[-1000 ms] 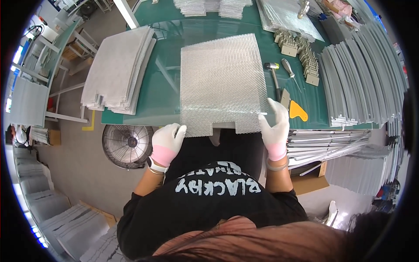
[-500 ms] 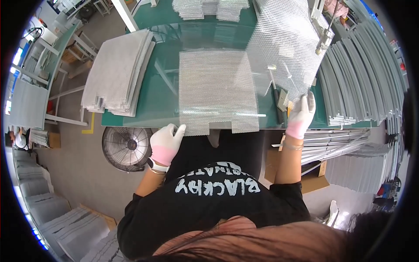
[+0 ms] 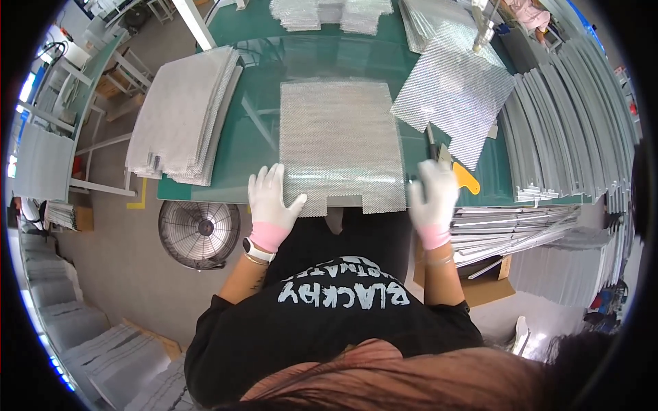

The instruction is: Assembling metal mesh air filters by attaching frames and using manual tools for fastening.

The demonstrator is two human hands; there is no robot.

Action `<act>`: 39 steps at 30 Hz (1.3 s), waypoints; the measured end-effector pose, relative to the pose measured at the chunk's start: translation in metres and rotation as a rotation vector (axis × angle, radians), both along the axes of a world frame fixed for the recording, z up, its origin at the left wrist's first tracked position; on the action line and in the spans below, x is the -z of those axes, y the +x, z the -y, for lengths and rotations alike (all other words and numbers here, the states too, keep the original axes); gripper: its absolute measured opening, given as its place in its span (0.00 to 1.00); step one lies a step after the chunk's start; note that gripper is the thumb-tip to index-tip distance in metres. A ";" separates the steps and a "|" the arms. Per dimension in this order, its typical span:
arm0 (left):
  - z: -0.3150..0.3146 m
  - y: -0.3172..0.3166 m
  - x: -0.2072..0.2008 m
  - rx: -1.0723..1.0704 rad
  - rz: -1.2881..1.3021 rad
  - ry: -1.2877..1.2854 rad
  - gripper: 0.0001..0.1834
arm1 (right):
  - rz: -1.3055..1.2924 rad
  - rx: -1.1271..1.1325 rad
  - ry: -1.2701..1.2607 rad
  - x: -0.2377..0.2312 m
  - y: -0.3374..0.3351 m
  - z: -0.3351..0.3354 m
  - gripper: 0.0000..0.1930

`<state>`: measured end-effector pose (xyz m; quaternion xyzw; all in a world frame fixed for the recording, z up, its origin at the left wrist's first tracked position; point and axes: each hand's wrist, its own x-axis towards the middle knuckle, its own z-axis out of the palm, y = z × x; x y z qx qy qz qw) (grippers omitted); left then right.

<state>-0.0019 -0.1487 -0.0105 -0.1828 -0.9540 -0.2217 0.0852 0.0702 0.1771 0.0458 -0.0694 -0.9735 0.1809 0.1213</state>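
A silvery mesh sheet (image 3: 340,137) with a notch in its near edge lies in front of me, its near edge jutting slightly past the table edge. My left hand (image 3: 273,202), in a white glove with a pink cuff, is at the sheet's near left corner, fingers spread and thumb out. Beside the near right side is my right hand (image 3: 434,198), gloved alike. It is blurred, but its thumb stands off from the fingers and nothing shows in it. A second mesh sheet (image 3: 458,92) lies askew farther right, near a yellow-handled tool (image 3: 466,178) and a dark-handled tool (image 3: 432,142).
Grey sheets are stacked on the green table (image 3: 257,75) at the left (image 3: 181,113). Many panels stand in a row (image 3: 572,123) at the right. More mesh pieces (image 3: 332,14) lie at the far edge. A round fan (image 3: 199,233) stands below the table's left front.
My right hand has left the second mesh sheet's near corner and moved left. That sheet now lies farther back, uncovering the yellow handle. My left hand has moved forward and spread its fingers.
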 end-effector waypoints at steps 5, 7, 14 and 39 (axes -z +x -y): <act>-0.010 -0.002 -0.005 0.041 -0.059 0.136 0.40 | -0.142 -0.038 0.012 0.052 0.014 0.039 0.30; -0.012 0.003 -0.005 0.052 -0.062 0.384 0.35 | -0.209 -0.020 -0.059 0.049 0.012 0.039 0.28; -0.008 0.009 0.000 0.001 0.030 0.477 0.31 | -0.338 0.025 -0.255 0.041 0.010 0.039 0.25; 0.008 -0.012 0.001 0.036 -0.022 -0.013 0.30 | -0.411 0.357 0.258 0.011 -0.014 -0.066 0.26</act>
